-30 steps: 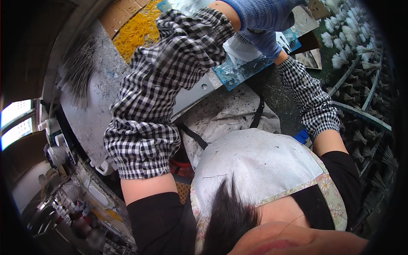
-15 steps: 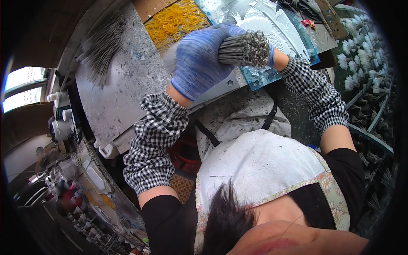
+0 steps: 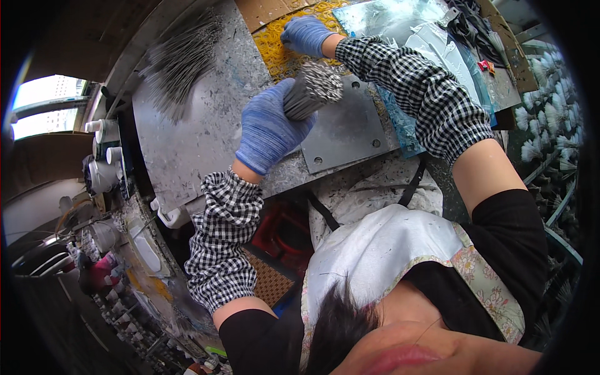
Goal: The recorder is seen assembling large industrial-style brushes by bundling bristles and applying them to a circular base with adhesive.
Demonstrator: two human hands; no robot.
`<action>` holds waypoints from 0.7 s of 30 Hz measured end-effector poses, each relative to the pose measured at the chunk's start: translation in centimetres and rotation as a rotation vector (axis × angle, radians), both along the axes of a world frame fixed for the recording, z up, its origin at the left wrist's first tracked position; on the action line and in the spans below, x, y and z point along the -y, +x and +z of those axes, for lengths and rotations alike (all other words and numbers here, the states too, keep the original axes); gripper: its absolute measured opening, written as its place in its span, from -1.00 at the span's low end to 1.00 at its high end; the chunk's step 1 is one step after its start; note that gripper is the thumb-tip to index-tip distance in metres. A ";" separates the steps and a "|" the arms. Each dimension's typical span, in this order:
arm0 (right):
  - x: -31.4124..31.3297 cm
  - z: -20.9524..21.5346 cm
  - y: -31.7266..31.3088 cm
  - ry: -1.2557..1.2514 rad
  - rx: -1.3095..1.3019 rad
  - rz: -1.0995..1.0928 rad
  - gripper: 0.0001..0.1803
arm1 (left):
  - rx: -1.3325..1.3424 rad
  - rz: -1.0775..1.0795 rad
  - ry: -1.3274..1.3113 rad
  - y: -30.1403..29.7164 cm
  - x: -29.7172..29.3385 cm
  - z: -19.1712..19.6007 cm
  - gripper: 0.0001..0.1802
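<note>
Two blue-gloved hands work over a scratched grey metal worktable (image 3: pixel 187 156). At far left, a loose fan of thin grey metal wires (image 3: pixel 181 59) lies on the table, apart from both hands. Further right, the left hand (image 3: pixel 269 131) has its fingers wrapped fully around a tight round bundle of cut grey metal wires (image 3: pixel 312 94), held tilted above a flat grey steel plate with bolt holes (image 3: pixel 347 134); the bundle's cut ends face up toward the camera. Beyond it, the right hand (image 3: pixel 306 34) rests on a heap of yellow rubber bands (image 3: pixel 281 47), fingers curled down into the heap; whether they grip a band cannot be told. Judging from this layout, gathering the bundle appears done, no band is visible around it, and the loose wires at left remain unbundled. At far right stand rows of white tufted brush heads (image 3: pixel 550 119).
</note>
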State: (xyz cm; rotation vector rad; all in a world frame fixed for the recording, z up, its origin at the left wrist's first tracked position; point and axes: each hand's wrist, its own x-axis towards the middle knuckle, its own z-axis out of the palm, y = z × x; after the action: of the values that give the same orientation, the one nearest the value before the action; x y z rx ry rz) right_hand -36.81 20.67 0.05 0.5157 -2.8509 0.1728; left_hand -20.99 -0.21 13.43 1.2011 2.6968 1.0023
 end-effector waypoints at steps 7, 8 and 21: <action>-1.3 3.2 2.1 -0.444 -0.010 -0.068 -0.74 | 0.463 0.136 0.624 -2.1 2.5 4.6 -0.86; -1.2 4.5 2.7 -0.639 -0.019 0.026 -0.71 | 0.443 0.125 0.678 -2.5 2.4 4.6 -0.84; -2.2 14.7 19.1 -1.420 0.544 0.632 -0.70 | 0.317 0.211 0.392 -3.2 0.6 3.7 -0.84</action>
State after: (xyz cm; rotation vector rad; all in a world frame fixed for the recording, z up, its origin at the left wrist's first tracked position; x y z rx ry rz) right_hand -17.70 22.87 14.75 0.9955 -1.9769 2.3965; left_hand -24.24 -0.83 17.15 0.7147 2.4803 1.6510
